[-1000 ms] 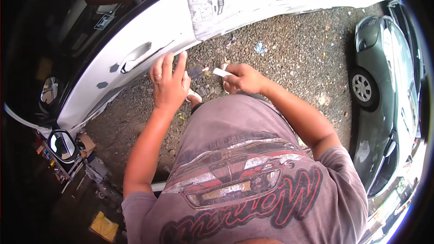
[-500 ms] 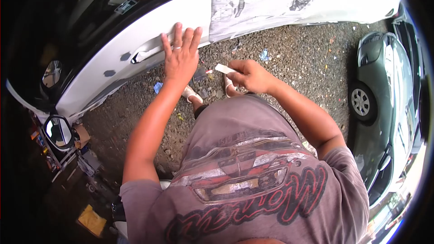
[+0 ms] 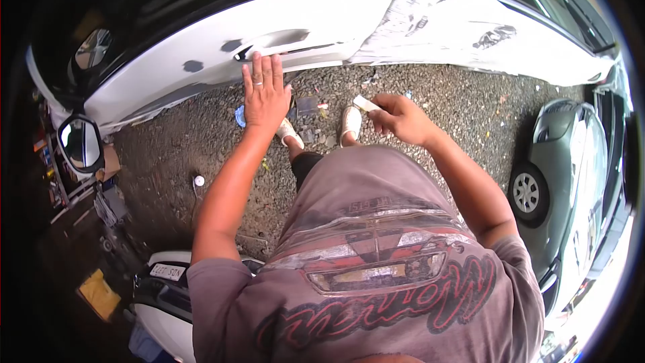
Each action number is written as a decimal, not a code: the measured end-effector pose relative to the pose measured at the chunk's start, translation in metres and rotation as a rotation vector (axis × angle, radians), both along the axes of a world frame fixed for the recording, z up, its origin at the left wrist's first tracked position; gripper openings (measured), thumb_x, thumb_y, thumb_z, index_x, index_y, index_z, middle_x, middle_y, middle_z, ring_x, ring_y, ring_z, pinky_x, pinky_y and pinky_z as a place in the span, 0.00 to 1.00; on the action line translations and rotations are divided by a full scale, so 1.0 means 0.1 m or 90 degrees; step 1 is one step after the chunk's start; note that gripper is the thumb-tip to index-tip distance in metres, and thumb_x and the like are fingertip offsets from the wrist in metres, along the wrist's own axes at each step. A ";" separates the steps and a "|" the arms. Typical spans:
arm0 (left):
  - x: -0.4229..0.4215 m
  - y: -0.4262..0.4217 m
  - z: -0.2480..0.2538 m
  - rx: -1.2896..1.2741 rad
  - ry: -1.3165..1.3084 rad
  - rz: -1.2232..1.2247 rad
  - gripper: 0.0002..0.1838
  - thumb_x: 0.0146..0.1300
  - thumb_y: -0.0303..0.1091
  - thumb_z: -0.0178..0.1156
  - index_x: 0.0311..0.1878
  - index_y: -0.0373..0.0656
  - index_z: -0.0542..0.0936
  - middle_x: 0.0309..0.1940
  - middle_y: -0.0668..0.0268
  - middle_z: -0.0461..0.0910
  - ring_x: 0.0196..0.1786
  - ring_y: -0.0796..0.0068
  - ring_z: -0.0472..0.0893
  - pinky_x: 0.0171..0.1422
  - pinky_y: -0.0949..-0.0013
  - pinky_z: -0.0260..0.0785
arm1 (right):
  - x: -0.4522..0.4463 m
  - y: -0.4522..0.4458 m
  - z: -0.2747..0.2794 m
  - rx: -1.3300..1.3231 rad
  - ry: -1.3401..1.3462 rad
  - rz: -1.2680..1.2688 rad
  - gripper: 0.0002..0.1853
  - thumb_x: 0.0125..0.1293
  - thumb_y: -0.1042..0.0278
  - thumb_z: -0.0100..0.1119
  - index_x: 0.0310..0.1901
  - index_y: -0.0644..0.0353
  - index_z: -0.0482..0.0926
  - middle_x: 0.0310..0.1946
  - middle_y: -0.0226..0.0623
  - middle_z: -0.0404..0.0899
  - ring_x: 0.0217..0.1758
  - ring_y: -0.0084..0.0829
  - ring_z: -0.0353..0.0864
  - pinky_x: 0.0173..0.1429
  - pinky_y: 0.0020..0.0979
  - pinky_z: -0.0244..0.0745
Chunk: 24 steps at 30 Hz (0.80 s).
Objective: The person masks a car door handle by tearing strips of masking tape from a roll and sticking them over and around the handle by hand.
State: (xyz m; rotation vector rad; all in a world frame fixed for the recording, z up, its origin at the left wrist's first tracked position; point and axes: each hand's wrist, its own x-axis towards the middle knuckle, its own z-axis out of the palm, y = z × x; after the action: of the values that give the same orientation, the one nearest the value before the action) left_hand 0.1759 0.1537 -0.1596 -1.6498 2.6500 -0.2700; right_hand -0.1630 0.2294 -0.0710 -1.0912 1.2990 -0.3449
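My left hand [image 3: 267, 97] is open, palm down, its fingers straight. The fingertips overlap the white car door [image 3: 329, 10] just below the door handle recess [image 3: 285, 39]; whether they touch it I cannot tell. Grey patches mark the door, one dark patch [image 3: 193, 66] left of my hand. In my right hand [image 3: 403, 119] a small flat whitish piece [image 3: 365, 103] is pinched between thumb and fingers, held over the gravel away from the door. Its exact kind does not show.
Printed paper [image 3: 430, 17] covers the car panel right of the door. A green-grey car [image 3: 561, 208] is parked at right. The door mirror [image 3: 80, 142] juts out at left. A white vehicle with a plate [image 3: 166, 271] stands behind me, lower left. Gravel [image 3: 443, 87] lies underfoot.
My left hand has come off the flat of the door and down towards its lower part, uncovering the handle area. My right hand still holds the whitish piece. The view has shifted.
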 end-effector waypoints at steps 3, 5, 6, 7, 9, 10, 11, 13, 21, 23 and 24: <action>0.20 0.09 0.02 -0.015 0.107 0.063 0.56 0.70 0.54 0.70 0.89 0.36 0.53 0.87 0.39 0.57 0.93 0.40 0.48 0.94 0.33 0.37 | 0.09 -0.02 0.08 -0.022 0.045 0.048 0.14 0.80 0.60 0.60 0.43 0.64 0.83 0.30 0.36 0.84 0.35 0.28 0.81 0.45 0.37 0.76; 0.26 0.18 0.07 -0.029 0.168 0.090 0.56 0.69 0.48 0.72 0.89 0.33 0.50 0.86 0.35 0.57 0.91 0.34 0.52 0.93 0.35 0.42 | 0.18 -0.02 0.11 -0.031 0.045 0.059 0.14 0.80 0.60 0.61 0.43 0.64 0.83 0.30 0.36 0.84 0.35 0.29 0.81 0.45 0.39 0.76; 0.25 0.24 0.15 0.002 0.248 0.137 0.55 0.70 0.46 0.71 0.89 0.33 0.51 0.85 0.35 0.58 0.89 0.33 0.56 0.92 0.36 0.46 | 0.22 -0.03 0.13 -0.045 0.046 0.067 0.14 0.80 0.59 0.61 0.44 0.64 0.83 0.30 0.38 0.84 0.35 0.31 0.81 0.45 0.39 0.76; 0.23 0.31 0.19 0.032 0.329 0.182 0.53 0.71 0.44 0.71 0.89 0.33 0.52 0.85 0.35 0.60 0.87 0.32 0.59 0.91 0.38 0.50 | 0.26 -0.05 0.16 -0.060 0.048 0.074 0.14 0.79 0.59 0.61 0.44 0.64 0.84 0.30 0.39 0.84 0.35 0.33 0.81 0.45 0.40 0.76; 0.17 0.49 0.24 0.117 0.547 0.187 0.39 0.73 0.38 0.73 0.82 0.33 0.70 0.76 0.40 0.76 0.77 0.40 0.77 0.82 0.46 0.70 | 0.37 -0.12 0.27 -0.096 0.072 0.122 0.13 0.81 0.61 0.61 0.47 0.64 0.84 0.30 0.37 0.85 0.35 0.30 0.82 0.44 0.38 0.76; 0.13 0.55 0.21 0.302 0.763 0.244 0.36 0.74 0.36 0.72 0.79 0.31 0.73 0.73 0.43 0.79 0.75 0.48 0.80 0.79 0.52 0.73 | 0.45 -0.16 0.34 -0.131 0.093 0.167 0.12 0.82 0.62 0.60 0.49 0.64 0.84 0.31 0.36 0.85 0.36 0.27 0.82 0.44 0.36 0.77; 0.10 0.62 0.19 0.493 0.974 0.297 0.32 0.75 0.34 0.72 0.77 0.30 0.75 0.70 0.46 0.83 0.72 0.55 0.83 0.77 0.58 0.76 | 0.53 -0.20 0.43 -0.130 0.097 0.173 0.12 0.82 0.62 0.60 0.49 0.64 0.84 0.31 0.36 0.85 0.36 0.27 0.82 0.44 0.36 0.77; 0.02 0.72 0.37 0.558 1.060 0.286 0.28 0.76 0.32 0.71 0.74 0.29 0.78 0.68 0.51 0.84 0.70 0.62 0.84 0.75 0.63 0.76 | 0.72 -0.29 0.56 -0.234 0.121 0.247 0.12 0.80 0.63 0.63 0.51 0.65 0.84 0.29 0.41 0.84 0.33 0.33 0.83 0.42 0.39 0.76; 0.06 0.77 0.57 0.554 1.273 0.275 0.16 0.76 0.30 0.72 0.60 0.30 0.86 0.53 0.64 0.88 0.53 0.81 0.84 0.61 0.74 0.77 | 1.18 -0.52 0.64 -0.415 0.158 0.361 0.13 0.77 0.62 0.68 0.48 0.66 0.84 0.29 0.54 0.84 0.32 0.57 0.84 0.40 0.49 0.77; 0.13 0.72 0.54 0.514 1.248 0.277 0.13 0.75 0.30 0.73 0.56 0.32 0.87 0.47 0.67 0.88 0.48 0.83 0.83 0.55 0.75 0.76 | 1.28 -0.57 0.69 -0.427 0.182 0.391 0.13 0.77 0.62 0.69 0.48 0.65 0.84 0.29 0.54 0.84 0.32 0.57 0.84 0.40 0.48 0.77; 0.16 0.68 0.53 0.485 1.212 0.280 0.10 0.75 0.30 0.73 0.53 0.34 0.88 0.42 0.70 0.88 0.43 0.85 0.82 0.50 0.77 0.75 | 1.32 -0.59 0.73 -0.435 0.202 0.409 0.13 0.76 0.61 0.69 0.48 0.65 0.84 0.30 0.55 0.84 0.32 0.56 0.85 0.40 0.48 0.78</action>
State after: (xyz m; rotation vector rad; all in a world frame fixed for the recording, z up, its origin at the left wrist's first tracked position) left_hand 0.1923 0.2218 -0.1070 -2.2851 1.6864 3.0218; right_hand -0.0308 0.1702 0.0016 -2.1375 1.0340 -0.1235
